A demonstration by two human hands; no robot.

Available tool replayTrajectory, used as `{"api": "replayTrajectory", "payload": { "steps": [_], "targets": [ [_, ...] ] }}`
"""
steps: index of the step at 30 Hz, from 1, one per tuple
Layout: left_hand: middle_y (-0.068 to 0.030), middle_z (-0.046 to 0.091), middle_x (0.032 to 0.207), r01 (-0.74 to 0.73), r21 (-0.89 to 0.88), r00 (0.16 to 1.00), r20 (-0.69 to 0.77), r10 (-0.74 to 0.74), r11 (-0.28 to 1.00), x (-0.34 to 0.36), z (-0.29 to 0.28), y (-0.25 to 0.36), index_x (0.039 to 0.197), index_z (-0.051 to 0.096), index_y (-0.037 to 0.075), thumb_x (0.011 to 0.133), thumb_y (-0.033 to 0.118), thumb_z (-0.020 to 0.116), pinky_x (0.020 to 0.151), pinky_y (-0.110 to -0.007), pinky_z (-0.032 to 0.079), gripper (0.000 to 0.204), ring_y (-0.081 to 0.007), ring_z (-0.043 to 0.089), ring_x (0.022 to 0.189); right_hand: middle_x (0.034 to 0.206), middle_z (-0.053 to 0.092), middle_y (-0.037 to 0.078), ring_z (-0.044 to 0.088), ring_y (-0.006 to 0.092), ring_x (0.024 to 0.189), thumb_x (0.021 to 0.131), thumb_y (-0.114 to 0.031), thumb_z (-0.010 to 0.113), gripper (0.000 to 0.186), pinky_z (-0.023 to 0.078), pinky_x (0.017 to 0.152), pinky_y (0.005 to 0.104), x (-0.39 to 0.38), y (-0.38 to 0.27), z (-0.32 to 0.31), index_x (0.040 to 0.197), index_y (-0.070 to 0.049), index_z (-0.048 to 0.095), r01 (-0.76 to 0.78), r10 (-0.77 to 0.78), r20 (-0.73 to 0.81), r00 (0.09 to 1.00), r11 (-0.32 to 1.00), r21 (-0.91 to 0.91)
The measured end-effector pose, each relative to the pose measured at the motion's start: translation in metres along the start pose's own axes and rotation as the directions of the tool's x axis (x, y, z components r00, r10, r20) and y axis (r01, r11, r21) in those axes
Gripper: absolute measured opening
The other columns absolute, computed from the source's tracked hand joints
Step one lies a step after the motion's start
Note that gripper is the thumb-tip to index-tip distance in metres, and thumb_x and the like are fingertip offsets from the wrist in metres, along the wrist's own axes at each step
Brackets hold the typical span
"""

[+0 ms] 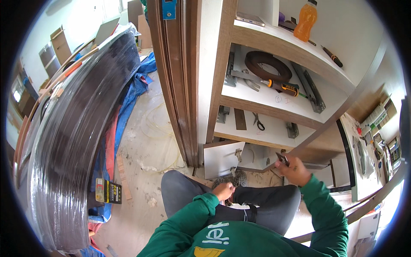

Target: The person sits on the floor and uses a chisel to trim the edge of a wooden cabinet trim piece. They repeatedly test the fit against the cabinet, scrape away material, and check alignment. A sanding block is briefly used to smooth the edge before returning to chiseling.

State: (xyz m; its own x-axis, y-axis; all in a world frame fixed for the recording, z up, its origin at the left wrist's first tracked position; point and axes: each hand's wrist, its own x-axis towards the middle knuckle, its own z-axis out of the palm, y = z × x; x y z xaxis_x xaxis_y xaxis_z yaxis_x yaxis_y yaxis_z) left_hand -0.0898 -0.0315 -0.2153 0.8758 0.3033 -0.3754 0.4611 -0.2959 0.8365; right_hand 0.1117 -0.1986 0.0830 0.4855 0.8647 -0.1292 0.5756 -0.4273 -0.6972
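Observation:
My right hand (297,170) is raised over my right knee, its fingers closed on a small dark metal piece (282,158); its exact kind is unclear. Just beyond it stands the lower compartment of a cabinet (257,159). A white cabinet door (218,160) hangs open there, with metal hinges (238,153) on its inner face. Between my thighs, my left hand (224,191) is closed, fingers curled together. What it holds, if anything, is hidden.
Shelves above hold a screwdriver (282,87), a brown edging roll (267,66), scissors (258,122), an orange bottle (305,21) and a phone (250,18). Left of the door frame (177,77) lie wrapped dark panels (81,128) and a yellow-black box (108,191). A cluttered worktop (364,158) is at right.

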Motion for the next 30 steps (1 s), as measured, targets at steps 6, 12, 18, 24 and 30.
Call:
{"api": "replayTrajectory", "payload": {
  "steps": [6,12,18,24,30],
  "targets": [
    [-0.0041,0.071,0.107,-0.329,-0.557,0.924,-0.024,0.382,0.762,-0.046,-0.021,0.104,0.124,0.063,0.002,0.101,0.038,0.073,0.088,-0.033,0.057,0.044,-0.0139,0.068,0.097,0.089,0.067,0.005,0.059,0.0135,0.068,0.11,-0.026,0.055,0.026,0.053,0.064,0.0315,-0.003,0.039,0.108,0.103,-0.003,0.066,-0.047,0.206,-0.127,0.97,0.675,0.737],
    [-0.0097,0.067,0.099,-0.46,-0.281,0.888,-0.164,0.43,0.842,-0.069,-0.023,0.128,0.137,0.058,-0.001,0.086,0.031,0.086,0.083,-0.036,0.054,0.066,-0.0174,0.065,0.091,0.122,0.07,0.013,0.066,0.0186,0.083,0.114,-0.031,0.047,0.022,0.06,0.063,0.0357,0.0,0.024,0.145,0.114,-0.01,0.052,-0.181,0.267,0.042,0.963,0.524,0.832],
    [-0.0094,0.065,0.091,-0.376,-0.326,0.927,-0.137,0.35,0.867,-0.063,-0.002,0.081,0.123,0.06,-0.002,0.09,0.023,0.08,0.074,-0.035,0.053,0.046,-0.0177,0.063,0.081,0.138,0.065,0.019,0.063,0.0256,0.125,0.111,-0.037,0.051,0.048,0.05,0.104,0.0397,-0.016,0.061,0.147,0.145,-0.002,0.052,-0.18,0.098,0.164,0.982,0.761,0.624],
    [-0.0079,0.064,0.082,0.032,-0.862,0.998,0.05,0.022,0.506,-0.032,0.015,0.012,0.11,0.063,0.001,0.099,0.03,0.064,0.061,-0.031,0.05,0.03,-0.016,0.06,0.065,0.156,0.046,0.033,0.043,0.0493,0.145,0.1,-0.053,0.063,0.082,0.036,0.121,0.0533,-0.066,0.162,0.087,0.155,0.004,0.043,-0.393,0.37,-0.154,0.916,0.759,-0.519],
    [-0.0036,0.055,0.066,0.178,-0.789,0.983,0.114,-0.144,0.588,-0.017,0.015,0.015,0.096,0.058,0.006,0.102,0.053,0.059,0.049,-0.03,0.041,0.047,-0.0137,0.052,0.053,0.165,0.027,0.037,0.032,0.0579,0.148,0.101,-0.06,0.055,0.099,0.029,0.123,0.0585,-0.108,0.186,0.096,0.159,0.013,0.023,-0.681,0.651,-0.296,0.699,0.478,-0.556]
  ]
}}
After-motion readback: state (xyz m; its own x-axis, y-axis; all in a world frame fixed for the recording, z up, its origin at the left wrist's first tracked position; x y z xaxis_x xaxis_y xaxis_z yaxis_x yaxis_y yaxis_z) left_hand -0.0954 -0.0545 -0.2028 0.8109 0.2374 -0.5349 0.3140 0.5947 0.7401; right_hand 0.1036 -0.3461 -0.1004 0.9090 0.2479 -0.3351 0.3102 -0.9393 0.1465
